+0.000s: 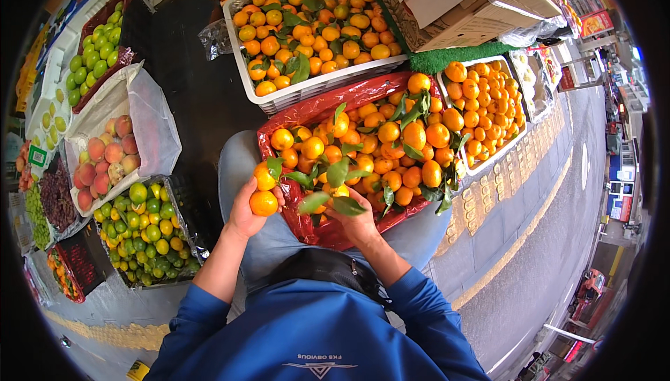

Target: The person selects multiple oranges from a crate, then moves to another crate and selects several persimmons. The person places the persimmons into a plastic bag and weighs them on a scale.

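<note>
My left hand (243, 215) is closed around two orange mandarins (264, 203), one above the other, with a green leaf beside them. My right hand (357, 223) is closed at the front of the crate, with its fingers partly behind green leaves (338, 172) that belong to a mandarin (339, 192). Both hands are over the near edge of a crate lined with red plastic (268, 145), heaped with mandarins (388, 132), many of them with leaves. The crate stands between my knees.
A white crate of small oranges (257, 93) stands beyond, and a tray of kumquat-like fruit (477, 169) is to the right. Peaches (105, 160), green-yellow citrus (144, 230) and green fruit (96, 58) fill boxes at left. A cardboard box (481, 15) sits at the far right, beside the pavement.
</note>
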Available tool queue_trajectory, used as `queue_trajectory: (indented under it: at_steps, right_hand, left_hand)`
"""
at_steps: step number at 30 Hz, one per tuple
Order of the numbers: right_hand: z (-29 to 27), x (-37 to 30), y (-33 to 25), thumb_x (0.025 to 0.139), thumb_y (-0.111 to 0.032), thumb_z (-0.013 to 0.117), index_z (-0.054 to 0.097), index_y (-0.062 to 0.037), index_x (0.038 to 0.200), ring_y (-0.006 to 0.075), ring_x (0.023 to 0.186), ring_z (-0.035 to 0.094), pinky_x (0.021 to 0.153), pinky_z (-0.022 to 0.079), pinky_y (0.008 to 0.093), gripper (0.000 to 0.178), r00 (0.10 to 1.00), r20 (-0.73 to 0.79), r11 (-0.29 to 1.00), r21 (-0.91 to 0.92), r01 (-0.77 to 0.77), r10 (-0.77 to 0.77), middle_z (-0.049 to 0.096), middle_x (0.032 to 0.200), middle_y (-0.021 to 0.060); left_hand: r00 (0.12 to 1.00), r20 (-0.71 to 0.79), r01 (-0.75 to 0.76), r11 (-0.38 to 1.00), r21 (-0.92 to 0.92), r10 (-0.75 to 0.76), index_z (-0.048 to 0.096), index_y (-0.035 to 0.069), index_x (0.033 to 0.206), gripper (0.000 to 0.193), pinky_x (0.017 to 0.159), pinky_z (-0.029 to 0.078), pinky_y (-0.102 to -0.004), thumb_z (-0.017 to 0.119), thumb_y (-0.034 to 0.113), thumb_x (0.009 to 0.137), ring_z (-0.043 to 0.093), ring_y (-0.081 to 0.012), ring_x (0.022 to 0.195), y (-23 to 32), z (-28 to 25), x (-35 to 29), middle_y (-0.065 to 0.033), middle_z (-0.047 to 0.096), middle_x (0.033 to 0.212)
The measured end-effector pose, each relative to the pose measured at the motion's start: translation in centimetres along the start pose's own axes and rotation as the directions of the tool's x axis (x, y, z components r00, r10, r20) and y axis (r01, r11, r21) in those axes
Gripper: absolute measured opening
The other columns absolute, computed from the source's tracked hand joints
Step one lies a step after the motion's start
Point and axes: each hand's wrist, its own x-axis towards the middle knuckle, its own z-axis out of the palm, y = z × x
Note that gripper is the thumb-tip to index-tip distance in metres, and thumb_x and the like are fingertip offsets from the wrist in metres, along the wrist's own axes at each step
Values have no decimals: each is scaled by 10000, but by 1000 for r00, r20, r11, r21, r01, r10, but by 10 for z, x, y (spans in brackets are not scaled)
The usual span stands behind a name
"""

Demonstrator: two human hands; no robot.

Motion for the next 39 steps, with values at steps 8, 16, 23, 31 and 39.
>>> queue_trajectory:
  at_steps: [8, 16, 23, 31, 39]
  right_hand:
    - [45, -45, -75, 884, 86, 664, 442, -16, 1515, 166, 1188, 620, 1027, 501, 326, 676, 925, 351, 980, -78, 182, -144, 622, 1330, 78]
    - [64, -58, -89, 766, -43, 860, 533, 6, 1449, 251, 1369, 480, 1126, 411, 358, 759, 789, 466, 744, -336, 577, -401, 510, 1428, 148]
    - [74, -60, -104, 663, -71, 934, 580, -12, 1335, 321, 1282, 536, 1080, 448, 407, 762, 636, 582, 286, -582, 761, -507, 527, 1344, 173]
    - [80, -65, -106, 624, -246, 987, 631, -38, 1320, 318, 1184, 570, 1028, 473, 415, 809, 652, 518, 238, -652, 720, -553, 562, 1249, 154]
    - [78, -62, -109, 686, -273, 958, 627, -29, 1323, 285, 1119, 612, 977, 510, 379, 759, 612, 542, 153, -664, 732, -575, 578, 1215, 136]
  left_hand:
    - [1000, -15, 18, 999, -35, -18, 571, 98, 1298, 512, 760, 518, -365, 534, 521, 1011, 663, -229, 889, 4, 5, -1, -88, 683, 981]
    - [998, -65, 13, 1000, -25, -15, 585, 113, 1272, 496, 730, 516, -358, 501, 534, 1023, 662, -225, 853, 0, 6, -1, -73, 680, 950]
    - [1000, -10, 14, 999, -41, -15, 596, 82, 1253, 491, 793, 525, -356, 492, 507, 1031, 672, -229, 892, 2, 3, -1, -91, 694, 996]
    - [999, -30, 28, 999, -43, -30, 598, 86, 1250, 499, 797, 523, -354, 481, 519, 1032, 666, -221, 893, 3, 3, -1, -84, 692, 979]
    - [999, -8, 34, 999, -40, -34, 548, 85, 1370, 624, 749, 511, -363, 501, 586, 1002, 655, -230, 882, 6, 2, -3, -83, 676, 1014]
